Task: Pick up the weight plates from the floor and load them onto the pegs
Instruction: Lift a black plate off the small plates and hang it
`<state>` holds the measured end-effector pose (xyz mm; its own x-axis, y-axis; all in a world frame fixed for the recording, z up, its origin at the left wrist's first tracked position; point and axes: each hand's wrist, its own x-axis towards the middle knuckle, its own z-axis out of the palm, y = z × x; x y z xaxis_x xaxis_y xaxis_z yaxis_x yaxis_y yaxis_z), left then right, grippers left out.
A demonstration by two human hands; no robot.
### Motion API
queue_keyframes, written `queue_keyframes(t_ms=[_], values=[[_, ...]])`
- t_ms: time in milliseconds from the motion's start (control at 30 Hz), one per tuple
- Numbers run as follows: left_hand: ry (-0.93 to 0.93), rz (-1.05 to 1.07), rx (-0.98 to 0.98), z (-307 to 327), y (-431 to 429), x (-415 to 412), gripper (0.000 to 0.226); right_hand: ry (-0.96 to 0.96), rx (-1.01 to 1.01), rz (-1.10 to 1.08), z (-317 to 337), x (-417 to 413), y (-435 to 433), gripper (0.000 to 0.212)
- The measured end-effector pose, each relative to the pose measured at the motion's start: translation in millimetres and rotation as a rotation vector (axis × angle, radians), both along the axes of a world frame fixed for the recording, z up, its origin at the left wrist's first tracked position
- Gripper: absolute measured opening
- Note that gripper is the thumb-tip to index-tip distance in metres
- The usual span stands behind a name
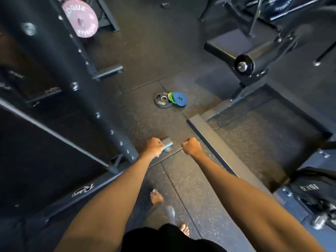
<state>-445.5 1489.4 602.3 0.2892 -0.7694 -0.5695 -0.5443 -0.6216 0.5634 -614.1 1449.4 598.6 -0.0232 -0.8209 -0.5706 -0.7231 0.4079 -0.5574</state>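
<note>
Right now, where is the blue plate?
Head view, centre: the blue plate lies flat on the floor, overlapping a green plate, with a black plate just left of them and the bench frame to the right.

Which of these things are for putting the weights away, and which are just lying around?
For the job:
- blue plate, green plate and black plate, piled together on the floor
- empty peg on the rack
- pink plate, already on a peg

Just there:
- bench pad
- padded roller
</note>
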Motion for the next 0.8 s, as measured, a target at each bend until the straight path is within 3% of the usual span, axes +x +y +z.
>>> queue_keyframes(t_ms=[333,600,800], values=[[0.016,-0.113,0.154,-31,-207,16,0.02,0.084,0.091,0.069,-43,7,-199,0.026],[0.017,-0.067,0.19,-33,-354,64,0.022,0.075,0.058,0.217,-35,67,-364,0.02],[0.029,-0.005,0.252,-57,-468,103,0.025,0.071,0.078,0.284,-72,120,-492,0.022]])
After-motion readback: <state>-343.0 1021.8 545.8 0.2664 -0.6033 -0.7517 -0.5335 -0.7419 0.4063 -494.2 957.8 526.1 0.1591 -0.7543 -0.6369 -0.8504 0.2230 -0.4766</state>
